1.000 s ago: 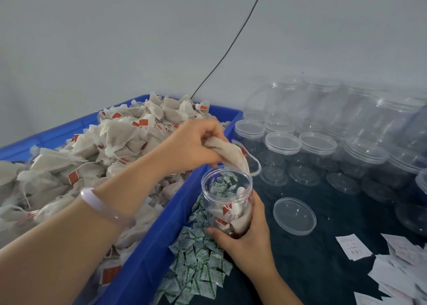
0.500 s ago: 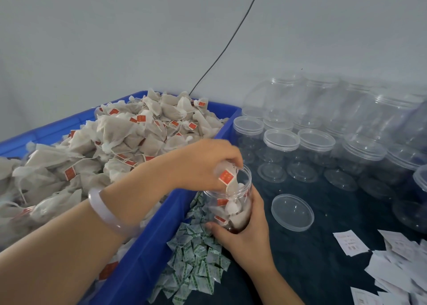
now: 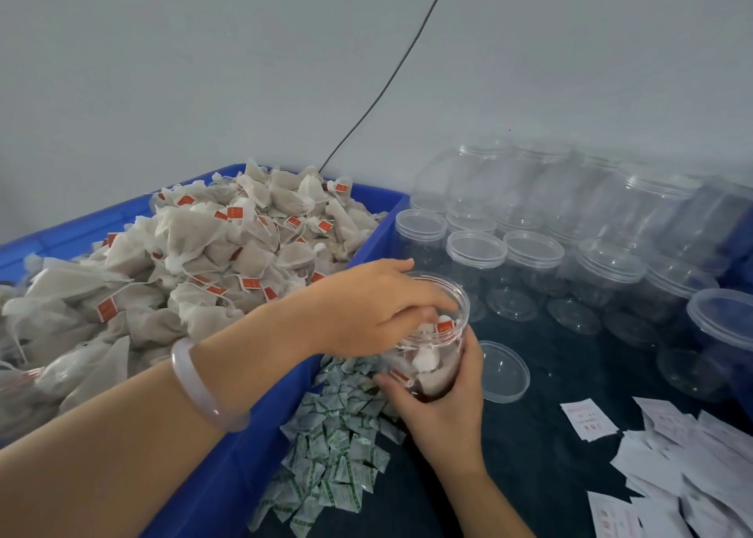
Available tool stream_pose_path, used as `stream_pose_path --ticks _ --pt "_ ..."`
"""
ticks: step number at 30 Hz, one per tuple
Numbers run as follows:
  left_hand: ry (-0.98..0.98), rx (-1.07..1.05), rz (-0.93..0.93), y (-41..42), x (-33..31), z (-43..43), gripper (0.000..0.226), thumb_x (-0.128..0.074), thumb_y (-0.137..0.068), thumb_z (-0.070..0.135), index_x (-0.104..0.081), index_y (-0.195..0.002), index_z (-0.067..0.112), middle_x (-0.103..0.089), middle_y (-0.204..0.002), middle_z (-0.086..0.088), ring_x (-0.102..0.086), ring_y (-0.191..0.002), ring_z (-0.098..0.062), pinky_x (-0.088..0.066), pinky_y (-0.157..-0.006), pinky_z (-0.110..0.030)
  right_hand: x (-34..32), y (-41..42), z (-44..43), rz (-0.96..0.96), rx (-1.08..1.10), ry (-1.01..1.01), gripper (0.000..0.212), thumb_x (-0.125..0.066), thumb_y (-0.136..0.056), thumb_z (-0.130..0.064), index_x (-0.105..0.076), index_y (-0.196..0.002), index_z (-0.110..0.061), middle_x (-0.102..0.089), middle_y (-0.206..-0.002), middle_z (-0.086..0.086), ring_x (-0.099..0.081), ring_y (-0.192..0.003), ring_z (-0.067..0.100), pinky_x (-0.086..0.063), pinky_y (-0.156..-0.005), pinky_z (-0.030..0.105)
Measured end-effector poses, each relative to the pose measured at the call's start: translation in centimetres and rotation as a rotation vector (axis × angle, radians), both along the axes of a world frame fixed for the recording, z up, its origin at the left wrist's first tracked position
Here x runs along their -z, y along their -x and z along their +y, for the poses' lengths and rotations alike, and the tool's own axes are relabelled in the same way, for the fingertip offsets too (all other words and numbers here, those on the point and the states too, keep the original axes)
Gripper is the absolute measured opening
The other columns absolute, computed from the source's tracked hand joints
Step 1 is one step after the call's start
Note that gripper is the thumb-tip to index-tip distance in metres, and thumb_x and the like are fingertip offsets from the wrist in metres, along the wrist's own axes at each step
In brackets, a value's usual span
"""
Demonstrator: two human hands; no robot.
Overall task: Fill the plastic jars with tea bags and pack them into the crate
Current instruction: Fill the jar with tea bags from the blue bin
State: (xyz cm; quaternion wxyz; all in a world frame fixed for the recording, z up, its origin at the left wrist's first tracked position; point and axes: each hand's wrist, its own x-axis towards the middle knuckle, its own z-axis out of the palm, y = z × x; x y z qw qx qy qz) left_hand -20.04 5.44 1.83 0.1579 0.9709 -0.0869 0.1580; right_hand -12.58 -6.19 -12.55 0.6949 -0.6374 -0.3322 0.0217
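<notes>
Head: jar [image 3: 428, 368] in right hand [image 3: 444, 415]

Left hand [image 3: 366, 309] palm-down, fingertips dipped into the jar [image 3: 432, 364]; right hand [image 3: 444, 411] below, thumb and fingers wrapped round it.

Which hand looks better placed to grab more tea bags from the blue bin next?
Probably the left. The left hand sits at the mouth of the jar, right beside the blue bin heaped with tea bags, while the right hand grips the jar low down, steadying it.
</notes>
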Motion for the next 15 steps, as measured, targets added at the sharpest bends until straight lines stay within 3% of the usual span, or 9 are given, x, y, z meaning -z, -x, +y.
stream_pose_path --ticks 1,5,7,9,11,13,15 --pt "0.029 0.016 -0.041 0.2 0.0 -0.3 0.035 -0.041 -0.097 0.015 -0.060 -0.126 0.014 -0.062 -0.114 0.015 -0.044 -0.116 -0.008 -0.015 -0.103 0.001 -0.4 -0.1 -0.5 0.007 0.005 -0.015 0.104 -0.088 -0.050 -0.038 -0.038 -0.140 -0.029 -0.055 -0.122 -0.029 -0.055 -0.115 -0.005 -0.044 -0.085 0.005" --pt "0.121 -0.056 -0.261 0.3 -0.6 -0.6 0.028 -0.048 -0.095 0.019 -0.064 -0.117 0.011 -0.062 -0.106 0.012 -0.055 -0.101 0.001 -0.040 -0.089 -0.011 -1.5 -0.9 -4.0 -0.006 0.025 0.051 0.090 -0.086 -0.046 -0.045 -0.038 -0.120 -0.064 -0.052 -0.117 -0.040 -0.053 -0.111 -0.013 -0.041 -0.082 0.000" --pt "0.043 -0.156 -0.076 -0.6 -0.5 -0.7 0.027 -0.049 -0.097 0.023 -0.062 -0.119 0.014 -0.062 -0.115 0.006 -0.054 -0.108 -0.006 -0.040 -0.093 -0.018 -1.3 -1.3 -6.3 -0.017 -0.006 0.144 0.087 -0.086 -0.045 -0.044 -0.040 -0.116 -0.065 -0.055 -0.117 -0.034 -0.055 -0.110 -0.008 -0.044 -0.085 0.005" --pt "-0.143 -0.302 0.274 -2.3 0.3 -1.0 0.031 -0.046 -0.099 0.025 -0.056 -0.128 0.017 -0.056 -0.127 -0.001 -0.051 -0.117 -0.017 -0.038 -0.097 -0.028 -0.5 -1.7 -8.4 -0.010 -0.037 0.229 0.089 -0.086 -0.044 -0.041 -0.043 -0.121 -0.054 -0.060 -0.118 -0.023 -0.059 -0.110 -0.002 -0.047 -0.088 0.012" --pt "-0.275 -0.383 0.518 -3.8 1.7 -2.2 0.029 -0.046 -0.099 0.018 -0.058 -0.124 0.010 -0.059 -0.123 -0.009 -0.056 -0.109 -0.026 -0.043 -0.086 -0.034 0.5 -1.7 -9.9 0.005 -0.048 0.262 0.088 -0.086 -0.045 -0.036 -0.047 -0.124 -0.041 -0.065 -0.115 -0.018 -0.063 -0.105 0.002 -0.049 -0.086 0.016" --pt "-0.353 -0.407 0.597 -5.2 3.4 -3.3 0.023 -0.048 -0.095 0.008 -0.061 -0.112 0.002 -0.064 -0.113 -0.015 -0.061 -0.099 -0.030 -0.045 -0.075 -0.035 1.0 -1.8 -10.5 0.024 -0.033 0.290 0.087 -0.085 -0.044 -0.037 -0.047 -0.122 -0.036 -0.064 -0.112 -0.023 -0.063 -0.102 -0.001 -0.050 -0.083 0.017" --pt "-0.355 -0.452 0.632 -6.1 5.6 -4.3 0.022 -0.051 -0.093 0.009 -0.061 -0.112 0.001 -0.064 -0.115 -0.016 -0.062 -0.102 -0.031 -0.045 -0.074 -0.034 1.2 -2.0 -10.5 0.043 -0.035 0.302 0.084 -0.084 -0.043 -0.038 -0.045 -0.117 -0.037 -0.060 -0.109 -0.029 -0.061 -0.100 -0.005 -0.048 -0.078 0.010"
